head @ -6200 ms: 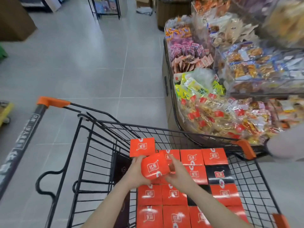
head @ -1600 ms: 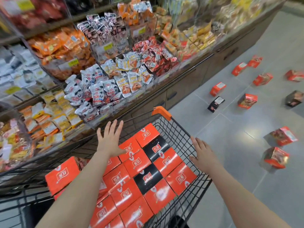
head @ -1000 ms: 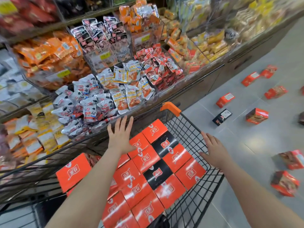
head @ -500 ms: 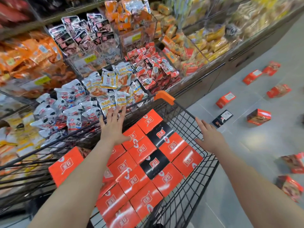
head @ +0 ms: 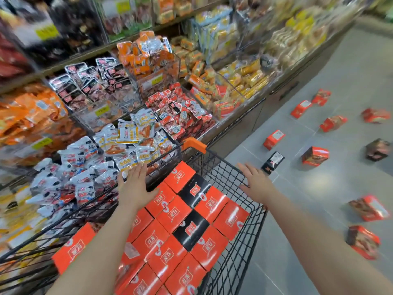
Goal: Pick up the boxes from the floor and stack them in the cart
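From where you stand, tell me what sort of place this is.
Most likely a supermarket snack aisle: tiered shelves of bagged snacks with yellow price tags, and a wire shopping cart holding orange and black boxes. More boxes lie scattered on the tiled floor.

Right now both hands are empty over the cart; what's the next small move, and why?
Probably reach the right hand past the black wire cart's rim toward the small black box on the grey floor: it lies nearest, both the right and left hand are open, and boxes are still scattered there.
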A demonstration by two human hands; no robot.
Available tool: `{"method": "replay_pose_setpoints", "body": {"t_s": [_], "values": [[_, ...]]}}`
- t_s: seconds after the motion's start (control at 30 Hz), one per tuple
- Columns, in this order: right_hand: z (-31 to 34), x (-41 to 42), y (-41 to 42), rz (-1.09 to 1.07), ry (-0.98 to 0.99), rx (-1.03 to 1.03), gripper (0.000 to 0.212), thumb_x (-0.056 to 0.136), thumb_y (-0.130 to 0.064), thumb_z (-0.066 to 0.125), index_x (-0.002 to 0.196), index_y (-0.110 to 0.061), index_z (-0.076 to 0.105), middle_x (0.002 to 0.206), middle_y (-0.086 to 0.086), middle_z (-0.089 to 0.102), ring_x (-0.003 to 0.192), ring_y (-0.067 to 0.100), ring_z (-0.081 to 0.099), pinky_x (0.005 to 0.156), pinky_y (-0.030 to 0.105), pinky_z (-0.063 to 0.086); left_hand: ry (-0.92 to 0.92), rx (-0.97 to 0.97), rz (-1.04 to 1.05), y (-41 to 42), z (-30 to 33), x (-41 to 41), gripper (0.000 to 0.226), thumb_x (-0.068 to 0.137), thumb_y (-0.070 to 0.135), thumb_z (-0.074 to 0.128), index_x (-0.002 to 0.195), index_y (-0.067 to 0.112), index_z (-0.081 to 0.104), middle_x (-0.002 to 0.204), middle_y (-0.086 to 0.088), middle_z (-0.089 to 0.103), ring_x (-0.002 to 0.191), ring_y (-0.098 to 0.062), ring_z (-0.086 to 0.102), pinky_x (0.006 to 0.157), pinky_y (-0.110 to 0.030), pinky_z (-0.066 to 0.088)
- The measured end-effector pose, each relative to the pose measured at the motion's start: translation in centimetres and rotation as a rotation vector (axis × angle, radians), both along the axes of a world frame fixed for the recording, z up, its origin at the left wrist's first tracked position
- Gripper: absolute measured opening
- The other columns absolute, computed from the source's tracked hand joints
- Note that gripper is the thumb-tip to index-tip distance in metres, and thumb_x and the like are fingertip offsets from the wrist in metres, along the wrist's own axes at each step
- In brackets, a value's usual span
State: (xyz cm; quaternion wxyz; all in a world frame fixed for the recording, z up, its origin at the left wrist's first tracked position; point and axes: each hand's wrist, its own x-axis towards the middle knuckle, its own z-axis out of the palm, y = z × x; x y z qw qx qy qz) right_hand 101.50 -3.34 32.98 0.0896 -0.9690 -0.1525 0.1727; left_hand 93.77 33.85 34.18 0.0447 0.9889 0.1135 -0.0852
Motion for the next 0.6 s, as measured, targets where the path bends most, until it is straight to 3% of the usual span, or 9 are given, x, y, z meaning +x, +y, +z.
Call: {"method": "replay_pose_setpoints", "body": {"t_s": [0.1,0.17,0.23,0.3,0.6], "values": [[2.4,-1.2,-3.0,-0.027,-0.049,0.068,0.062,0.096,-0.037,0.047,0.150,-0.023,0.021,0.155,0.005,0.023,0.138,0.028,0.028,0.113,0.040,0.026,-0.046,-0.033,-0.076,-2.5,2.4,1.6,0.080,0.088,0.050,0.055,0.150,0.013,0.021,0.152,-0.010,0.031,0.138,-0.026,0.034,0.113,-0.050,0.024],[3.9,-2.2,-6.1,-0.080,-0.074,0.078,0.058,0.096,-0.038,0.047,0.148,-0.021,0.026,0.153,0.004,0.028,0.137,0.026,0.030,0.111,0.036,0.027,-0.077,-0.103,-0.130,-5.7,4.1,3.3,0.071,0.088,0.043,0.058,0.146,0.010,0.031,0.141,-0.013,0.047,0.125,-0.030,0.048,0.102,-0.047,0.042],[4.9,-3.4,-9.7,-0.148,-0.088,0.068,0.059,0.095,-0.035,0.049,0.148,-0.021,0.027,0.153,0.003,0.028,0.136,0.025,0.031,0.109,0.033,0.027,-0.093,-0.146,-0.192,-9.9,5.3,4.9,0.066,0.088,0.040,0.058,0.144,0.013,0.035,0.137,-0.011,0.051,0.118,-0.029,0.053,0.090,-0.044,0.050],[5.7,-4.8,-13.7,-0.234,-0.083,0.075,0.059,0.094,-0.033,0.051,0.147,-0.022,0.027,0.153,0.005,0.028,0.135,0.026,0.033,0.108,0.032,0.027,-0.095,-0.213,-0.275,-15.0,6.1,6.1,0.061,0.089,0.038,0.057,0.142,0.015,0.037,0.138,-0.008,0.050,0.120,-0.028,0.052,0.088,-0.042,0.051],[6.3,-12.3,-37.2,-0.601,-0.026,0.111,0.060,0.093,-0.036,0.053,0.146,-0.018,0.031,0.150,0.004,0.032,0.136,0.023,0.034,0.108,0.029,0.028,-0.009,-0.363,-0.577,-44.4,6.4,8.3,0.065,0.084,0.046,0.055,0.139,0.014,0.043,0.139,-0.007,0.048,0.130,-0.024,0.045,0.105,-0.037,0.038]]}}
